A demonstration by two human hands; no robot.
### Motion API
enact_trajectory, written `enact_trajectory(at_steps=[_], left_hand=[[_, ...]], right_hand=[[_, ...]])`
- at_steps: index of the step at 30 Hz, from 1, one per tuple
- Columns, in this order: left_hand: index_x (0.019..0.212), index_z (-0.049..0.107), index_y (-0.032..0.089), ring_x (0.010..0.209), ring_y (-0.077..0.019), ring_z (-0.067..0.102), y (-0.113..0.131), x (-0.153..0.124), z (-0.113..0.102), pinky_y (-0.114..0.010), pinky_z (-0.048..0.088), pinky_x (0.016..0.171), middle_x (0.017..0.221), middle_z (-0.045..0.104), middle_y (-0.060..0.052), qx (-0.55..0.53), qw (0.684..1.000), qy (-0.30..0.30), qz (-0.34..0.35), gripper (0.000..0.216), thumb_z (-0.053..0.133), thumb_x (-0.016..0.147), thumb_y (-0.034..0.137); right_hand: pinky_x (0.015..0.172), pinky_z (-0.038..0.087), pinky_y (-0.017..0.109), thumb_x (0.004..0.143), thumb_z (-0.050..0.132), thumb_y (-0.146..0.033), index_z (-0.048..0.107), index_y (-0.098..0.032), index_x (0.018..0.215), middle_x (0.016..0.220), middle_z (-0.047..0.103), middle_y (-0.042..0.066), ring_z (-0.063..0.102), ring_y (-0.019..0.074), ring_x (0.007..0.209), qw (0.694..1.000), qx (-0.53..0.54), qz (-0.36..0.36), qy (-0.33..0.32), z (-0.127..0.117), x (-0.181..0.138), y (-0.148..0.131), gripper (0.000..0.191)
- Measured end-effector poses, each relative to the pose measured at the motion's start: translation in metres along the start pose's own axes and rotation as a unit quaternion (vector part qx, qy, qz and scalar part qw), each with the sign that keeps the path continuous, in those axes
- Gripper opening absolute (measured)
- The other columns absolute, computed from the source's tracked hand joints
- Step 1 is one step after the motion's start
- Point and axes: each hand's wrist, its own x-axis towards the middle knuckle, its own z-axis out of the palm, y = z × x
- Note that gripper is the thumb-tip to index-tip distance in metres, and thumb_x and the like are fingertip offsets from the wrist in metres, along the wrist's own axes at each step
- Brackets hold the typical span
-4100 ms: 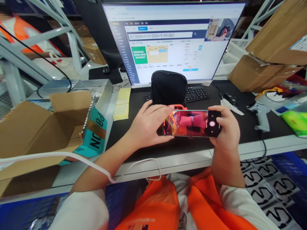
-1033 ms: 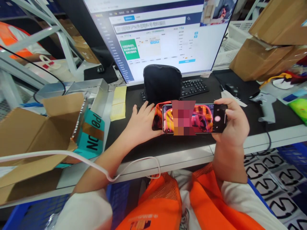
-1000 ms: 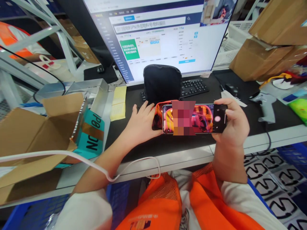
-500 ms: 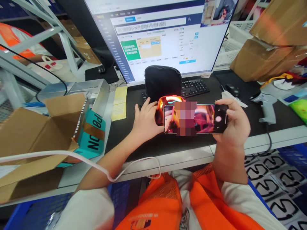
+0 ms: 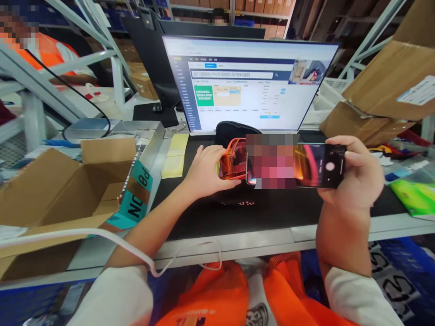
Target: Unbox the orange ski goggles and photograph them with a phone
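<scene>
My left hand (image 5: 204, 174) grips a pair of goggles (image 5: 234, 159) with a reddish-orange reflective lens, thumb below and fingers over the top edge. Their right part is hidden behind a smartphone (image 5: 307, 165). My right hand (image 5: 362, 176) holds that phone sideways by its right end, with a camera picture and a round shutter button on its screen. Part of the phone's picture is blurred out. Behind the goggles stands a black soft case (image 5: 234, 128), its lower part hidden by hand and goggles.
A monitor (image 5: 238, 120) stands at the back of the black desk mat (image 5: 204, 217). An open cardboard box (image 5: 108, 151) and a yellow paper pad (image 5: 175, 156) are at left. Brown cartons (image 5: 384, 86) and a green packet (image 5: 416, 194) lie right. A white cable (image 5: 74, 233) crosses my left forearm.
My view has tipped up, showing more of the background. My left hand now grips the goggles at their left side, and they face more towards the phone. The phone sits further right in view.
</scene>
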Motion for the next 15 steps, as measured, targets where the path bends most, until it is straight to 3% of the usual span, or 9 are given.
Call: enact_trajectory(at_steps=[5,15], left_hand=[[0.123,0.069,0.020,0.137,-0.0417,0.059,0.004,0.011,-0.005,-0.071,0.028,0.127,0.141,0.067,-0.017,0.006,1.000,-0.023,-0.012,0.072,0.085,0.066,0.058],[0.122,0.071,0.020,0.136,-0.0407,0.061,-0.013,0.013,0.003,-0.064,0.031,0.129,0.141,0.068,-0.017,0.003,0.998,-0.048,-0.044,0.066,0.080,0.066,0.052]], right_hand=[[0.049,0.041,0.027,0.074,0.054,-0.027,0.081,-0.024,0.082,0.082,0.067,0.003,0.056,0.0158,0.061,0.998,0.011,-0.041,-0.054,0.023,0.015,-0.004,0.028],[0.043,0.032,0.030,0.071,0.055,-0.030,0.079,-0.023,0.081,0.074,0.065,0.004,0.052,0.0173,0.054,0.997,-0.007,0.006,-0.073,0.031,0.017,0.009,0.027]])
